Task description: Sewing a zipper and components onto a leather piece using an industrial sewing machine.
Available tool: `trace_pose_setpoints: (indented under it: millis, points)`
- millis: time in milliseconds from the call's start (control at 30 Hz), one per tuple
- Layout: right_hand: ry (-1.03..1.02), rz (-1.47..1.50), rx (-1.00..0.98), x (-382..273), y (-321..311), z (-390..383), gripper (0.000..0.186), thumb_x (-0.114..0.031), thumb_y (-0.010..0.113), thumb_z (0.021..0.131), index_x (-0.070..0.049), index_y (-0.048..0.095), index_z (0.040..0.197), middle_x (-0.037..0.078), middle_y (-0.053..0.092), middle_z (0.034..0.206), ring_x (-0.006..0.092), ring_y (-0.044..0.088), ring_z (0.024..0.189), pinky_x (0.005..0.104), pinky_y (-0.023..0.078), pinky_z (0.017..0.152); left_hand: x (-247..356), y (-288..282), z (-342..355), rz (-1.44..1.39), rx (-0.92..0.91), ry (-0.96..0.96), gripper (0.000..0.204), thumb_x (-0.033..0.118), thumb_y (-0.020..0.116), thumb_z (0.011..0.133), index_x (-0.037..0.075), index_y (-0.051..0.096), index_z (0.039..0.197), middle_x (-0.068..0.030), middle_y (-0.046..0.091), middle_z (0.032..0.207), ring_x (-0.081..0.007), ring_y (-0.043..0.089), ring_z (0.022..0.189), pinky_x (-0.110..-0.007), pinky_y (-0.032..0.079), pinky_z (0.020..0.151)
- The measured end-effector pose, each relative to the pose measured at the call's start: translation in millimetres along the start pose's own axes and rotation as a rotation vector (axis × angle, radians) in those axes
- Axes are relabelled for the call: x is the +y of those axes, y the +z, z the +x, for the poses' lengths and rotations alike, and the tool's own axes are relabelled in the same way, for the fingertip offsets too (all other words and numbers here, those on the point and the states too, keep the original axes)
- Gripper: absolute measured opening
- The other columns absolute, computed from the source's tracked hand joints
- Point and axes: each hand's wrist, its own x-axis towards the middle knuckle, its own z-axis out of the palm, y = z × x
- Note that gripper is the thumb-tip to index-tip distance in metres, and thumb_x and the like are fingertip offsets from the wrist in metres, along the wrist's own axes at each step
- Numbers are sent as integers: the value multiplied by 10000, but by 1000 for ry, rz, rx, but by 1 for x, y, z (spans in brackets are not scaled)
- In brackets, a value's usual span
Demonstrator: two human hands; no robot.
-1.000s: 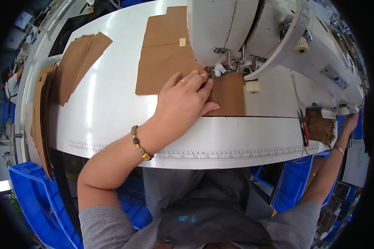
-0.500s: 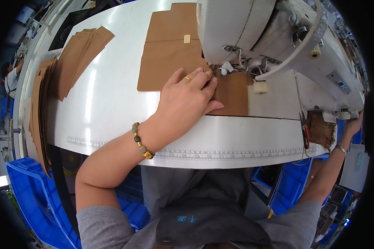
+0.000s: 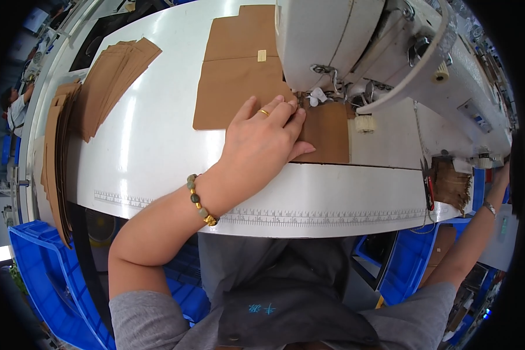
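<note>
At twelve o'clock on the curved white table (image 3: 163,146), a flat brown leather-like panel (image 3: 233,87) lies partly under the white metal sewing machine (image 3: 326,35). At ten o'clock, thin brown flat pieces (image 3: 114,76) lie fanned, perhaps for easy picking. The left hand (image 3: 259,137) rests open on the panel, probably to keep it flat. The right hand (image 3: 501,172), at three o'clock, is partly hidden; its grip I cannot tell.

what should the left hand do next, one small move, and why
I'd probably draw the left hand back slightly: its fingertips lie on the brown material, close beside the needle end of the sewing machine, while the right hand is at the machine's right end.
</note>
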Motion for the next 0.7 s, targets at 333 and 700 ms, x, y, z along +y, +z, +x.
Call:
trace_pose_setpoints:
  millis: [333, 700]
  points:
    - [219, 937, 109, 51, 33, -50, 430, -303, 494, 1140, -19, 560, 1456, 144, 616, 1459, 319, 581, 1352, 506, 472, 1162, 1, -4, 4, 47, 33, 60, 507, 438, 795, 845, 64, 774, 1187, -43, 710, 1272, -264, 693, 1139, -443, 537, 1033]
    - [295, 1064, 123, 26, 43, -83, 419, -299, 461, 1149, -23, 544, 1454, 155, 589, 1482, 312, 552, 1371, 484, 407, 1209, 77, 14, 43, 260, -221, -18, 576, 289, 757, 905, -56, 617, 1344, -218, 688, 1363, -305, 706, 1234, -388, 600, 952]
